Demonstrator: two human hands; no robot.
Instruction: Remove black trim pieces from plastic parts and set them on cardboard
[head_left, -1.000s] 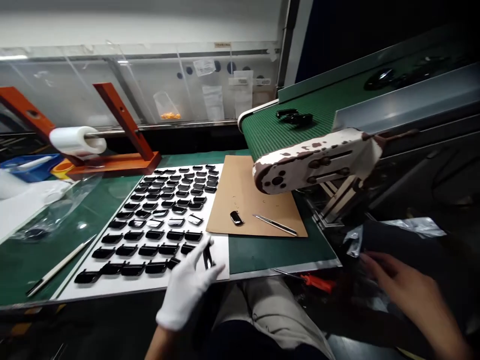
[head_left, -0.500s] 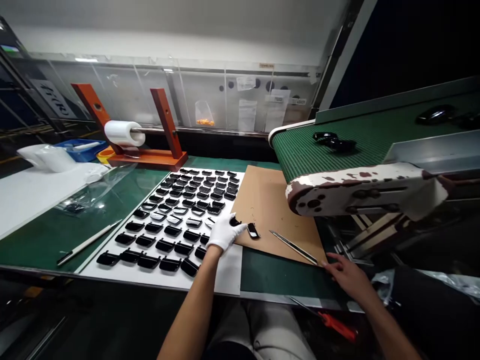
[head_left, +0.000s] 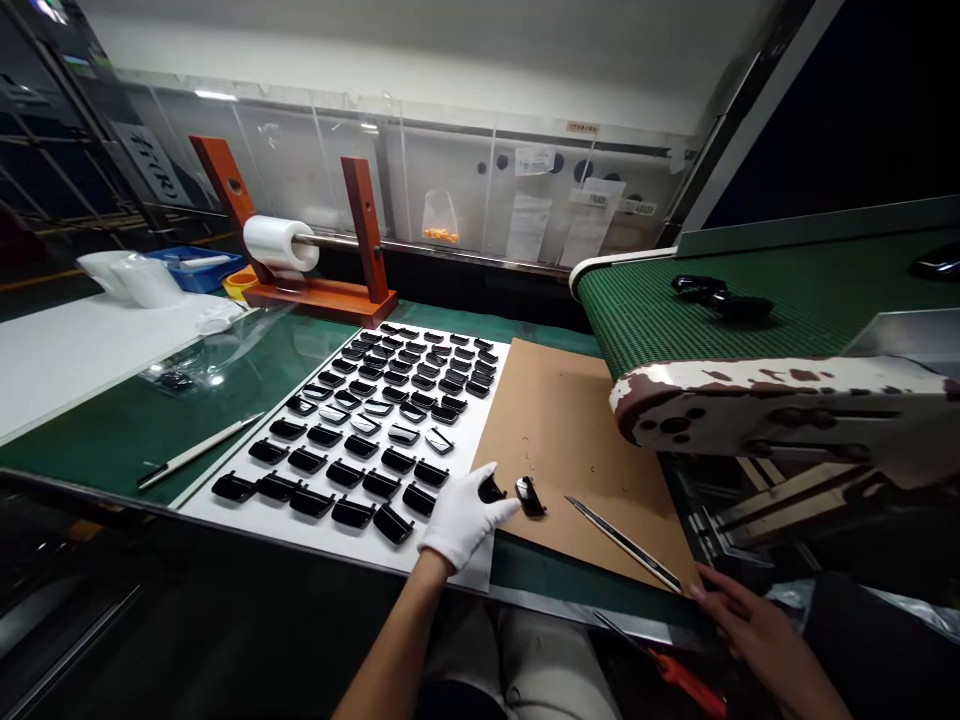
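My left hand [head_left: 461,515], in a white glove, is at the left edge of a brown cardboard sheet [head_left: 559,425]. Its thumb and forefinger are curled around a small glossy black plastic part [head_left: 490,489], partly hidden by the glove. Just right of it lies another black part [head_left: 529,496] on the cardboard. My bare right hand [head_left: 739,615] pinches the near right corner of the sheet. A craft knife [head_left: 622,543] rests on the cardboard, its handle end close to those fingers. Rows of similar black parts cover a white sheet [head_left: 262,520] on the left.
A green conveyor belt [head_left: 637,310] juts in from the right, carrying black pieces [head_left: 724,300]. Behind the parts stands an orange stand [head_left: 367,240] with a film roll [head_left: 281,243]. A pen-like tool [head_left: 199,450] lies left; a red-handled screwdriver [head_left: 686,680] is below the table edge.
The camera view has shifted, so the scene sits further right and the near items lower. My left hand stays around the black part, and my right hand remains at the cardboard corner.
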